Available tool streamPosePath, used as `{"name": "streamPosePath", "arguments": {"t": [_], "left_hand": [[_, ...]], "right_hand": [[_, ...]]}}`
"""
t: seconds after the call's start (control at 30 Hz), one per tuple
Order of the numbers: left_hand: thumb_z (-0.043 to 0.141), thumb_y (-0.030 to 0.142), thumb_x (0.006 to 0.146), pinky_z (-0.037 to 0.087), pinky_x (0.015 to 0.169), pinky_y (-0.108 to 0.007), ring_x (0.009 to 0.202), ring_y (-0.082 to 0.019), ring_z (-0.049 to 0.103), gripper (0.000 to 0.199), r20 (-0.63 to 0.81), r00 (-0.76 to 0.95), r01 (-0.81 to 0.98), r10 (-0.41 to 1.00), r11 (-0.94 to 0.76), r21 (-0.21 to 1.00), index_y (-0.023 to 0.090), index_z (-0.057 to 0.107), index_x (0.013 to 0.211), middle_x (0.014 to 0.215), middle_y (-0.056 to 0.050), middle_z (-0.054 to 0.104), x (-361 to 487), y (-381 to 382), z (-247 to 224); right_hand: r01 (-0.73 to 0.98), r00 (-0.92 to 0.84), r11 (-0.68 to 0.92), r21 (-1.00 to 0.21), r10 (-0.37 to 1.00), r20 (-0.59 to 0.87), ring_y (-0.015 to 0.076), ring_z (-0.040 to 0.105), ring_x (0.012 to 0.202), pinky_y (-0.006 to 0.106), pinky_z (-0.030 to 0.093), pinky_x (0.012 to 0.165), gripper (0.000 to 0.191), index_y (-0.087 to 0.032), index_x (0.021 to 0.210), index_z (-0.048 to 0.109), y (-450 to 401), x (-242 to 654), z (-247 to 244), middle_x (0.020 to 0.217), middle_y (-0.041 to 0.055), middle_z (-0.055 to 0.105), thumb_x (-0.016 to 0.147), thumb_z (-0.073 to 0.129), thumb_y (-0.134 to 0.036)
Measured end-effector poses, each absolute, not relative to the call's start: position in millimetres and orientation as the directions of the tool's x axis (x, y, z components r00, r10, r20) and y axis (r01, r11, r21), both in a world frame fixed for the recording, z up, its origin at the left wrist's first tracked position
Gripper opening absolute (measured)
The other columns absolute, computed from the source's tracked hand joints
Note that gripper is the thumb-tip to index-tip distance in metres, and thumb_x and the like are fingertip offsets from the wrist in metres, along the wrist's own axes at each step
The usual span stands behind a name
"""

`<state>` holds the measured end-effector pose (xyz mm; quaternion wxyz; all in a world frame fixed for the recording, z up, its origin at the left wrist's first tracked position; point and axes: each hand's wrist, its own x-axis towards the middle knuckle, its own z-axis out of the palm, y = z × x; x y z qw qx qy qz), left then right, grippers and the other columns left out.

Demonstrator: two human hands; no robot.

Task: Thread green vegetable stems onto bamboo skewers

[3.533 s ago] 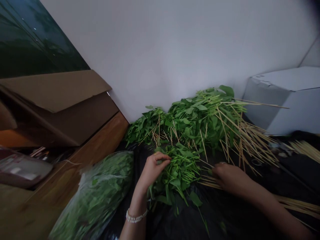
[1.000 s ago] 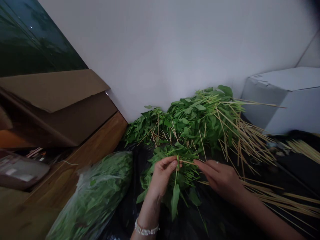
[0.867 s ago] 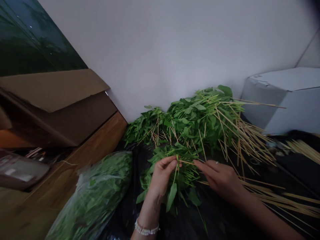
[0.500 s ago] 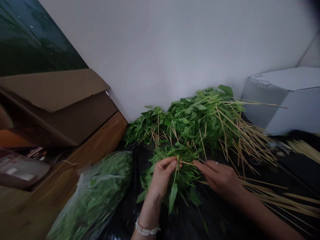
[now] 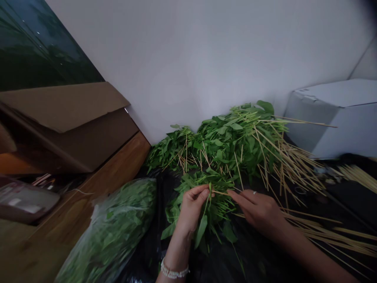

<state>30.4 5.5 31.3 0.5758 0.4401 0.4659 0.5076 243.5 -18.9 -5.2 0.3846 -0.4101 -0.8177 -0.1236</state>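
Note:
My left hand (image 5: 193,202) pinches a green leafy stem (image 5: 202,228) between thumb and fingertips, its leaf hanging down below. From the right, my right hand (image 5: 259,208) grips a thin wooden skewer (image 5: 220,193), whose far end meets the stem at my left fingertips. Whether the tip has gone through the stem is too small to tell. Beneath both hands lies a loose heap of leafy greens (image 5: 220,210) on black plastic sheeting (image 5: 256,255).
Behind, greens on skewers (image 5: 226,137) are piled against the white wall (image 5: 188,59). Bare skewers (image 5: 332,234) lie at right, near a white box (image 5: 344,118). At left are a clear bag of leaves (image 5: 118,224), a wooden board (image 5: 118,165) and an open cardboard box (image 5: 73,129).
The leaf hanging below my left hand has swung slightly to the left. Both hands keep nearly the same position and grip.

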Motion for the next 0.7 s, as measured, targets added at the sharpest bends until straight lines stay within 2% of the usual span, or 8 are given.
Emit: {"name": "streamPosePath", "arguments": {"t": [0.23,0.47,0.7], "left_hand": [[0.083,0.037,0.064,0.051,0.076,-0.027,0.072,-0.015,0.067,0.033,-0.08,0.018,-0.212,0.997,0.082,0.974,0.016,0.077,0.089,0.083,-0.007,0.076,27.9,7.3,27.8],[0.083,0.039,0.064,0.05,0.074,-0.028,0.07,-0.015,0.066,0.034,-0.064,0.022,-0.175,0.998,0.067,0.982,0.016,0.077,0.089,0.078,-0.007,0.075,28.9,7.0,26.6],[0.082,0.034,0.065,0.05,0.075,-0.028,0.07,-0.016,0.065,0.026,-0.002,-0.009,-0.078,1.0,0.001,0.997,0.016,0.078,0.083,0.073,-0.005,0.074,29.5,8.0,30.4]], "right_hand": [[0.776,-0.356,0.62,-0.118,0.584,0.729,0.0115,0.059,0.067,0.025,0.045,0.066,0.038,-0.017,0.122,0.063,-19.6,243.5,-5.6,0.076,0.0025,0.064,0.09,0.046,-0.007],[0.781,-0.356,0.614,-0.115,0.588,0.727,0.0106,0.057,0.064,0.024,0.044,0.065,0.038,-0.019,0.121,0.063,-20.0,241.7,-5.8,0.073,0.0016,0.061,0.09,0.045,-0.009],[0.792,-0.374,0.606,-0.074,0.577,0.726,0.0108,0.056,0.062,0.024,0.042,0.063,0.04,-0.017,0.121,0.063,-20.1,240.7,-7.5,0.071,0.001,0.061,0.089,0.043,-0.004]]}}
